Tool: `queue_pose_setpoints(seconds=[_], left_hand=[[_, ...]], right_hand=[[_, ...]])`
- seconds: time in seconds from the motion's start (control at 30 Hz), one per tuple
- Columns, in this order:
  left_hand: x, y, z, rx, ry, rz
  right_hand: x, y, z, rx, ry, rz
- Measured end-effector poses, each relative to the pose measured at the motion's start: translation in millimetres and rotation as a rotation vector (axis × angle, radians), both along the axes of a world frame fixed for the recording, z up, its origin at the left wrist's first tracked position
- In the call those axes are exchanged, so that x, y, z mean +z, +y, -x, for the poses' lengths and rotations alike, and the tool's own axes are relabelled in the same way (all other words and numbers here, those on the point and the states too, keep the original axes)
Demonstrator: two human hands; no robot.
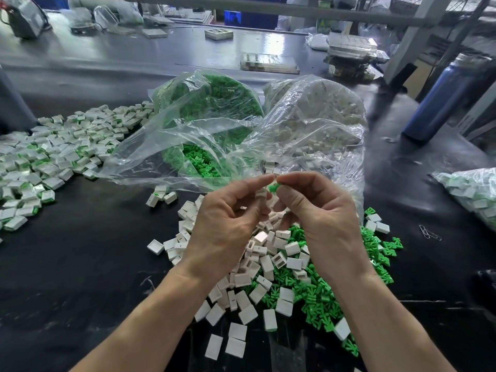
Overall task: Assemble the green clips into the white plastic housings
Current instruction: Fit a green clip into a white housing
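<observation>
Here, on a dark matte table [80,264], boxy white housings [257,269] lie heaped beside spiky green clips [322,299], all hard moulded plastic. Behind them slump two crinkled clear bags, one of clips [209,103], one of housings [316,111]. The left hand [228,224] pinches one housing [261,195] between thumb and curled fingers. The right hand [319,210] pinches a clip [274,187] at its fingertips, just beside that housing. Assembled pieces [53,151] spread at far left.

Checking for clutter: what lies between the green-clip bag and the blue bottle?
In the head view, the clear bag of white housings sits between the green-clip bag and blue bottle.
</observation>
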State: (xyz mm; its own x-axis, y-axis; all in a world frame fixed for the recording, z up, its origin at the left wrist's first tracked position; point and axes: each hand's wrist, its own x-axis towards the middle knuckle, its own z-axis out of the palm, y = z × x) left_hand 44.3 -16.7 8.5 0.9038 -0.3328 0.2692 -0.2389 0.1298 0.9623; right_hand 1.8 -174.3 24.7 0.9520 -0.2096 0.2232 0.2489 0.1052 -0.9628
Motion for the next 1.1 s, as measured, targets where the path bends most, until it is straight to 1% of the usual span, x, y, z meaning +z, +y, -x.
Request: queue_pose_setpoints(seconds=[0.1,0.2,0.57,0.73,0.9,1.0,1.1], left_hand=[[-0.8,0.1,0.9,0.028,-0.030,-0.056],[-0.1,-0.2,2.3,0.029,-0.055,-0.069],[3.6,0.3,2.1,0.041,-0.036,0.028],[2.6,1.5,2.2,0.081,0.013,-0.001],[1.9,5.7,3.4,0.084,-0.060,-0.079],[-0.4,7.8,3.6,0.116,-0.114,-0.176],[-1.0,7.2,3.7,0.115,-0.104,-0.200]], right_hand=[[1.2,0.1,1.0,-0.017,0.001,0.026],[1.0,0.3,1.8,-0.026,0.006,0.071],[-1.1,-2.1,-0.1,-0.036,0.000,0.155],[-0.2,-2.9,-0.7,-0.031,0.002,0.197],[1.9,-5.7,1.3,-0.046,-0.010,0.298],[1.8,-6.0,1.7,-0.034,0.003,0.328],[1.2,-5.5,0.9,-0.032,0.007,0.335]])
